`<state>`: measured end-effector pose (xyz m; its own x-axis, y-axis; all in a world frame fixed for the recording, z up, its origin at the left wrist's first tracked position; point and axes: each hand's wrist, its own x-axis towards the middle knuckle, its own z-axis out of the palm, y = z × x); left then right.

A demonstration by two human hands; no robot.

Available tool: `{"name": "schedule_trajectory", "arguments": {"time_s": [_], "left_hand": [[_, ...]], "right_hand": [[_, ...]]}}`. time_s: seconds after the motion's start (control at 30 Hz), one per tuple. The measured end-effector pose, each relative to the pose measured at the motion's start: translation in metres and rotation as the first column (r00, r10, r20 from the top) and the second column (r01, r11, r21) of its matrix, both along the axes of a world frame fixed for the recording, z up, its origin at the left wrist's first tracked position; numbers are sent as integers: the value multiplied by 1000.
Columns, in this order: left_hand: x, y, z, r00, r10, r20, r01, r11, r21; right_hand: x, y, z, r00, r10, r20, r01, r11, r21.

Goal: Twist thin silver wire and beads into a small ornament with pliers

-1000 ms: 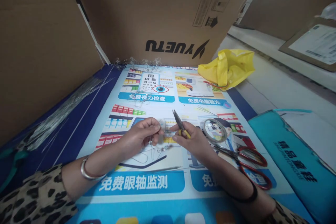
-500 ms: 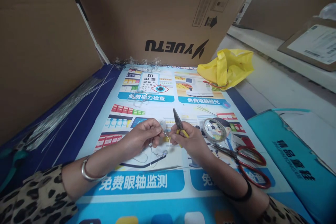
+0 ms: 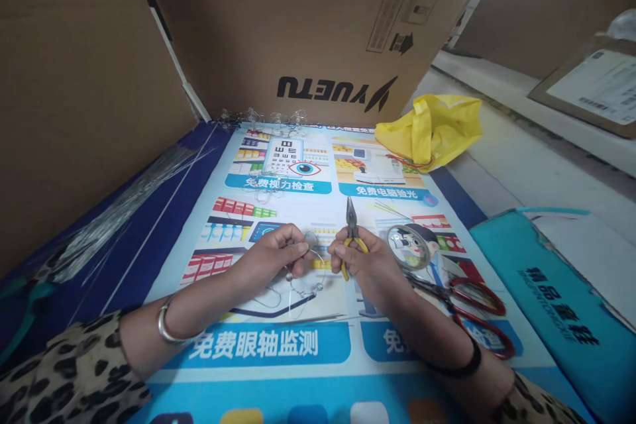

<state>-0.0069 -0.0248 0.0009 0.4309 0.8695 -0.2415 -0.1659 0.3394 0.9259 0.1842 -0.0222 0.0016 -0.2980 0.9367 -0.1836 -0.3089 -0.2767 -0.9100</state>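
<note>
Between its thumb and fingers my left hand [image 3: 281, 253] pinches a thin, bent wire [image 3: 318, 253] with a curled loop at its top. Clear beads [image 3: 318, 287] hang from the wire below the fingers. A little to the right, my right hand [image 3: 365, 262] is closed around needle-nose pliers [image 3: 352, 222] with yellow handles, their dark jaws pointing up and away from me. The pliers stand apart from the wire. Loose straight wires [image 3: 308, 319] lie on the printed poster just below my hands.
Red-handled scissors [image 3: 479, 301] and a roll of clear tape [image 3: 408, 246] lie right of my hands. Wire bundles [image 3: 114, 232] and teal-handled pliers [image 3: 32, 298] are at left. A cardboard box [image 3: 298, 26] walls the back, near a yellow bag [image 3: 432, 132] and a teal box [image 3: 551, 291].
My right hand has drawn off the wire's end and moved slightly right. The pliers in it have turned more upright. My left hand keeps its pinch, nearly unmoved.
</note>
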Motion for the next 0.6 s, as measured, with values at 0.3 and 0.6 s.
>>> {"name": "schedule_trajectory", "arguments": {"time_s": [0.3, 0.6], "left_hand": [[-1, 1, -4, 999, -17, 28, 17, 1000, 17], [0, 1, 0, 999, 21, 44, -20, 1000, -22]], "right_hand": [[-1, 1, 3, 956, 108, 271, -138, 986, 91], [5, 6, 15, 870, 343, 355, -372, 928, 15]]}}
